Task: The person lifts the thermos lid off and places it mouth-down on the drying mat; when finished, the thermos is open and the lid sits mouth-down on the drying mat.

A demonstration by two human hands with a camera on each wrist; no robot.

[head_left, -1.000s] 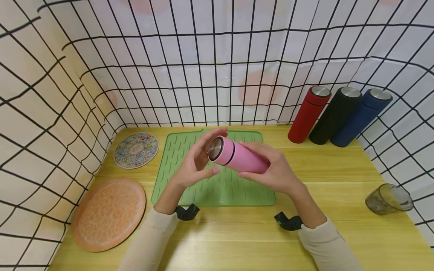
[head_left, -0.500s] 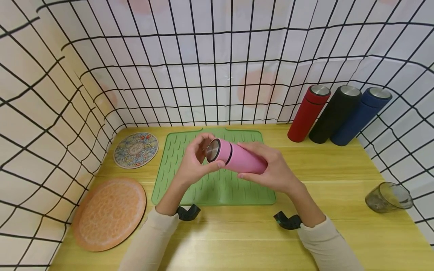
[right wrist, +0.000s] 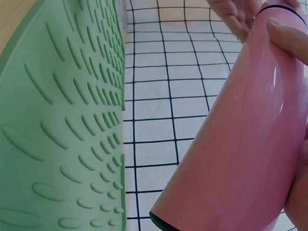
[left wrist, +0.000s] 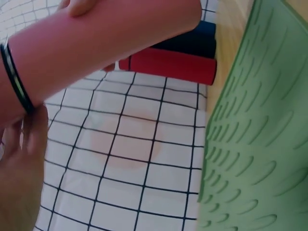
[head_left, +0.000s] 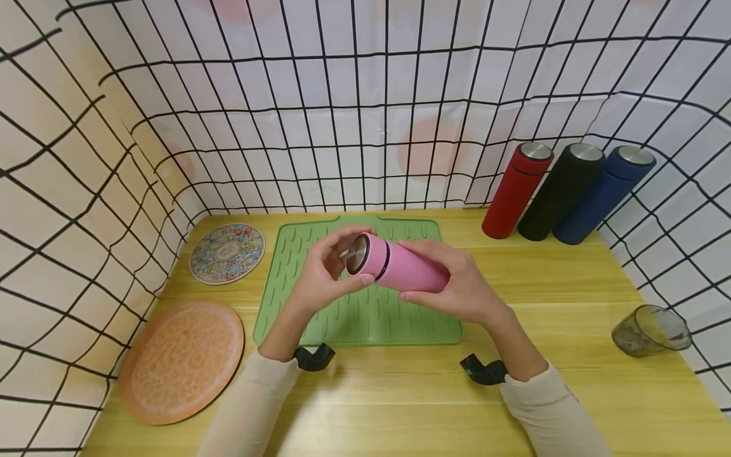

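Note:
A pink thermos bottle (head_left: 412,268) is held tilted above a green ridged mat (head_left: 365,327), its steel-topped lid (head_left: 358,253) pointing left and toward me. My right hand (head_left: 467,280) grips the body near its base, thumb on the near side and fingers over the far side. At the other end my left hand (head_left: 320,273) holds the lid, with the thumb on its near side and the fingers curled behind it, partly hidden. A black ring parts lid from body; in the left wrist view the left fingers (left wrist: 36,130) lie right at that ring.
Red (head_left: 516,190), black (head_left: 561,192) and blue (head_left: 604,195) thermos bottles stand at the back right. A smoky glass (head_left: 651,331) is at the right edge. To the left lie a patterned round mat (head_left: 227,254) and an orange round board (head_left: 183,362). Wire grid walls (head_left: 302,133) surround the table.
My left hand has closed in from beside the lid to hold it, its thumb and fingers drawing together round it. The bottle has shifted slightly left; my right hand keeps its grip.

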